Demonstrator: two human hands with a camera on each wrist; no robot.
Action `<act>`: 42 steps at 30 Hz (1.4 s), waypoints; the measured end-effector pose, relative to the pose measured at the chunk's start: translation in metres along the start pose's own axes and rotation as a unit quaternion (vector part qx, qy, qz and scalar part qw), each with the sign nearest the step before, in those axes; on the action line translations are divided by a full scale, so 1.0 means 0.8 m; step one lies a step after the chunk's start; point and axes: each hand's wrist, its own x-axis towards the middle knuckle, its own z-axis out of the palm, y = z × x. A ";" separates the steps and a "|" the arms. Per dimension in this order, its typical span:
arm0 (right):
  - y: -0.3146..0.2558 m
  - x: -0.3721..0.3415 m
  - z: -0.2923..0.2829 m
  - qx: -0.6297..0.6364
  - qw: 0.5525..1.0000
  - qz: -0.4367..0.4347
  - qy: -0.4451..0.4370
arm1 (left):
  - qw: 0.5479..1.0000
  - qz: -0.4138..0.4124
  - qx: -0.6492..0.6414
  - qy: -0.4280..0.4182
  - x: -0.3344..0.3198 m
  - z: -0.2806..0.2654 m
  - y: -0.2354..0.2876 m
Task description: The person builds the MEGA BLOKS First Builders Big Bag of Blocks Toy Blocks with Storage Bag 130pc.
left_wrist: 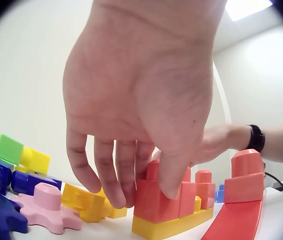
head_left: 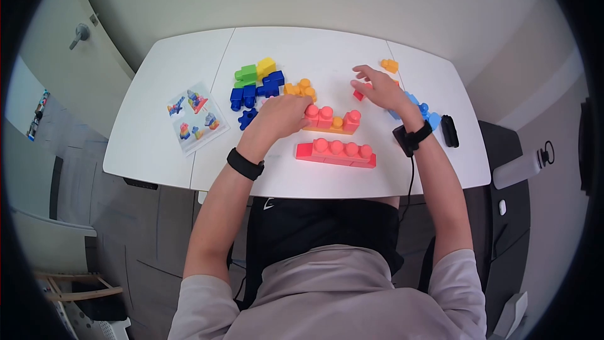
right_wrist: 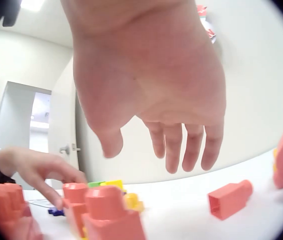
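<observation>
My left hand [head_left: 286, 115] pinches the leftmost salmon-red block [left_wrist: 154, 204] between thumb and fingers. That block sits on a long yellow-orange block [left_wrist: 154, 230], along with other red blocks and a small orange one. Over to the right, my right hand [head_left: 382, 88] hovers with its fingers loosely extended and holds nothing. A single red block [right_wrist: 227, 201] lies on its side on the table below it. Nearer my body stands a separate long red row [head_left: 336, 154] with several round studs on top.
Blue blocks [head_left: 244, 96], a green block [head_left: 245, 75], a yellow block [head_left: 267, 67] and orange blocks [head_left: 301, 89] lie beyond my left hand. A picture sheet [head_left: 196, 119] is at the left. Light-blue blocks [head_left: 430, 117] and a black case [head_left: 449, 131] are at the right.
</observation>
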 end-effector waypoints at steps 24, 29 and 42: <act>0.022 -0.016 -0.013 -0.124 0.990 -0.016 0.064 | 1.000 -0.011 0.005 -0.005 0.001 -0.003 0.000; 0.013 -0.028 -0.018 -0.110 0.990 -0.024 0.083 | 1.000 -0.012 0.012 -0.012 0.004 -0.002 0.000; -0.013 -0.032 -0.024 -0.004 0.993 -0.041 0.114 | 1.000 -0.010 0.012 -0.007 0.005 0.003 0.001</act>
